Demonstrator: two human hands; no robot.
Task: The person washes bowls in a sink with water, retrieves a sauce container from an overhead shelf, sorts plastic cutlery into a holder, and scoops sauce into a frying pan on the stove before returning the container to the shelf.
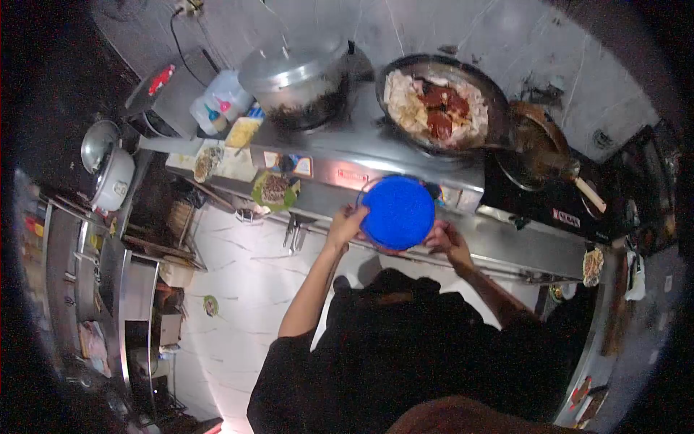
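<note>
A round blue lid (pixel 398 212) faces up in front of my body, near the edge of the steel stove. My left hand (pixel 347 226) grips its left side, with the thumb over the rim. On the opposite side, the fingers of my right hand (pixel 447 240) are curled against the lower right edge. A thin clear edge shows at the lid's upper left; whether a container is under it I cannot tell. Beyond it, a large wok (pixel 499 108) holds pale pieces of meat (pixel 473 108) topped with dark red sauce (pixel 441 119).
A big lidded pot (pixel 300 87) stands on the stove, left of the wok. Farther right is a second pan (pixel 524 170) with a wooden-handled utensil (pixel 591 195). Chopped food lies on a green leaf (pixel 275 189) on the front ledge. At far left sits a rice cooker (pixel 113 179).
</note>
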